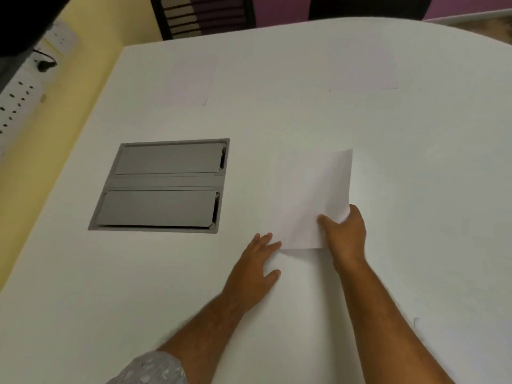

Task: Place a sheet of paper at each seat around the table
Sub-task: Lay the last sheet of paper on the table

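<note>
- The table (pixel 360 120) is plain white.
- The sheet of paper (pixel 310 200), pinched between thumb and fingers, is white.
- The cable hatch (pixel 163 184), beyond the fingertips, is matte grey.
- The wall (pixel 91 65) is pale yellow.
- The chair back (pixel 205 15) is striped purple, black and cream.
- The sleeve (pixel 155 368) is grey with a pale floral print.
</note>
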Demonstrator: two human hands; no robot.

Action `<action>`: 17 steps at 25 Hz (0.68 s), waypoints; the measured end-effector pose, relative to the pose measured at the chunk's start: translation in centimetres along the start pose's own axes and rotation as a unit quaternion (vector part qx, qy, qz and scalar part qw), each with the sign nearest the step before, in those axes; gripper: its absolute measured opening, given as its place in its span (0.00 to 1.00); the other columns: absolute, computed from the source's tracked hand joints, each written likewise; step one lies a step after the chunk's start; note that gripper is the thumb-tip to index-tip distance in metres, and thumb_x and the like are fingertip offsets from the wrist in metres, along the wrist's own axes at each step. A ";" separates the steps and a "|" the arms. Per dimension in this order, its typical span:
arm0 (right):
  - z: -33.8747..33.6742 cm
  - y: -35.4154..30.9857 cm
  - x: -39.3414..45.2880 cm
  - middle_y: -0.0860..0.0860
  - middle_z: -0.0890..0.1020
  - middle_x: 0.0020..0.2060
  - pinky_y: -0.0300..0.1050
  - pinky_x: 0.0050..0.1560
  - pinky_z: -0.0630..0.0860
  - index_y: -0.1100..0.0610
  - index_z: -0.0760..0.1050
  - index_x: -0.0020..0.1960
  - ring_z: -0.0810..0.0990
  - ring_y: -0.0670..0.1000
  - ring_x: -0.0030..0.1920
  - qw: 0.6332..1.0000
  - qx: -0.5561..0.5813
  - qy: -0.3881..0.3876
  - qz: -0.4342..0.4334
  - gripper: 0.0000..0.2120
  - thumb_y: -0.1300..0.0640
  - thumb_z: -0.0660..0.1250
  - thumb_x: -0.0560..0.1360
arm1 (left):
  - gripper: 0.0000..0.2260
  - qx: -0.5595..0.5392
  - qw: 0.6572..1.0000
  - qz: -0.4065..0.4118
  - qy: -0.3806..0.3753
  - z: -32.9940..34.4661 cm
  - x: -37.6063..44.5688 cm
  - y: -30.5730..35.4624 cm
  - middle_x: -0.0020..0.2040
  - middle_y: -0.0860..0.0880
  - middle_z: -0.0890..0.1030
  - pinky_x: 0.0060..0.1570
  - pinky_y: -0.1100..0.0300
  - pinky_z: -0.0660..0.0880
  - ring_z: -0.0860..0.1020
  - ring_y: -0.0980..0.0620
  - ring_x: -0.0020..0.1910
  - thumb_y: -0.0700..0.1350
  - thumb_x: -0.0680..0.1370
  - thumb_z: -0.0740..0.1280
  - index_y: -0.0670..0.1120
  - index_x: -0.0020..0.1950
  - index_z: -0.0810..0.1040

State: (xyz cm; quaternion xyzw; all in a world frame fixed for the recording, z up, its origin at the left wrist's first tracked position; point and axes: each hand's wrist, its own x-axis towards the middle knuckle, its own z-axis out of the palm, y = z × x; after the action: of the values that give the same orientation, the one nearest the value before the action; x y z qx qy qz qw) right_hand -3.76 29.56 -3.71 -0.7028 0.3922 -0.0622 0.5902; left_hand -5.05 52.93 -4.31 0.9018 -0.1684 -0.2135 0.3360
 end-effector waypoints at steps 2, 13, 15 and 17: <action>-0.7 0.9 -1.5 0.40 0.82 0.49 0.50 0.51 0.81 0.45 0.75 0.59 0.83 0.44 0.49 1.000 -0.006 -0.018 -0.022 0.19 0.50 0.77 0.70 | 0.27 -0.106 0.990 -0.048 0.072 0.5 -2.7 0.1 0.78 0.57 0.68 0.77 0.59 0.62 0.63 0.59 0.79 0.44 0.79 0.73 0.54 0.77 0.71; 2.1 1.5 -17.7 0.42 0.87 0.56 0.55 0.57 0.84 0.43 0.79 0.65 0.87 0.46 0.54 0.975 0.080 -0.205 -0.014 0.22 0.51 0.80 0.73 | 0.16 -0.511 0.744 -0.346 0.256 -5.1 -14.2 -2.2 0.53 0.50 0.88 0.49 0.56 0.83 0.86 0.51 0.51 0.47 0.75 0.78 0.50 0.62 0.82; 4.0 1.2 -20.7 0.44 0.87 0.57 0.57 0.57 0.84 0.44 0.78 0.66 0.87 0.48 0.56 0.964 0.085 -0.250 -0.010 0.23 0.51 0.80 0.73 | 0.16 -0.416 0.771 -0.355 0.326 -7.2 -17.1 -3.6 0.49 0.52 0.87 0.48 0.61 0.79 0.85 0.55 0.47 0.47 0.74 0.79 0.49 0.60 0.83; 5.8 0.9 -23.3 0.45 0.87 0.58 0.57 0.57 0.84 0.44 0.78 0.66 0.87 0.49 0.56 0.955 0.089 -0.283 -0.008 0.24 0.51 0.80 0.72 | 0.15 -0.416 0.759 -0.347 0.361 -9.2 -20.0 -5.4 0.51 0.51 0.87 0.51 0.58 0.80 0.85 0.53 0.50 0.48 0.74 0.78 0.48 0.59 0.83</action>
State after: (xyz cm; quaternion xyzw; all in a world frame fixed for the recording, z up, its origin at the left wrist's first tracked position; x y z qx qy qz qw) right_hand -16.94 48.64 2.48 -0.6391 0.1961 0.1001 0.7370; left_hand -16.67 70.64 3.75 0.6800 0.3950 -0.0232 0.6173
